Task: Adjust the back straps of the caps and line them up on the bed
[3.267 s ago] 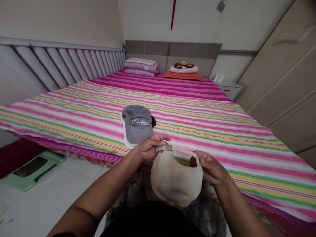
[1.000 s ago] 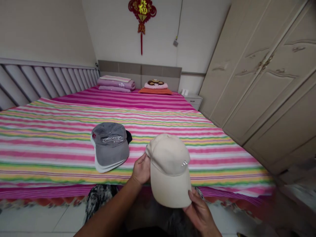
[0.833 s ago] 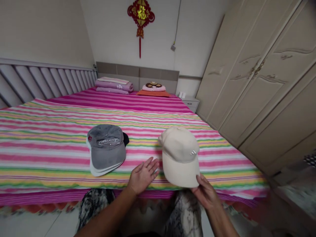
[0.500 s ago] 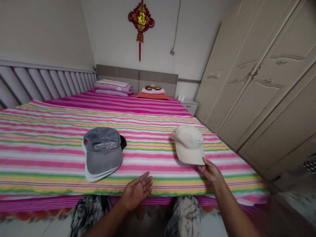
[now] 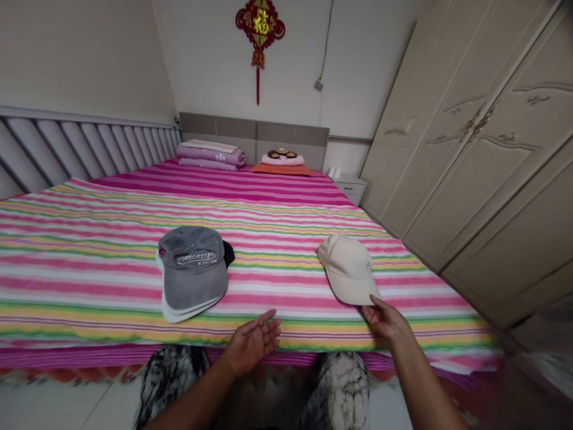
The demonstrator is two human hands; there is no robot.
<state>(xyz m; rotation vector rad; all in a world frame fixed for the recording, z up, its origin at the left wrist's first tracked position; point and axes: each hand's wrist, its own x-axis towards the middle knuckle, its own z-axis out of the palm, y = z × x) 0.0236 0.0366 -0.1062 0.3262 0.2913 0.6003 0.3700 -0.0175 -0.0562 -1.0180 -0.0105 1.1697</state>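
Observation:
A cream baseball cap is on the right half of the striped bed sheet. My right hand pinches the cap's brim at its front edge, thumb on top and fingers beneath. On the left lies a stack of caps, with a grey baseball cap with white lettering on top. A white brim sticks out under the grey one, and something black shows at its right side. Palm up and fingers spread, my left hand hovers by the near edge of the bed, holding nothing, between the stack and the cream cap.
Folded purple bedding and an orange and pink pile sit by the headboard. A white nightstand and tall wardrobe stand to the right. A railing runs along the left. My knees are at the bed's near edge.
The cream cap has turned and tilted in my right hand, its brim now pointing more to the right and lower. My left hand stays open. The view has shifted slightly.

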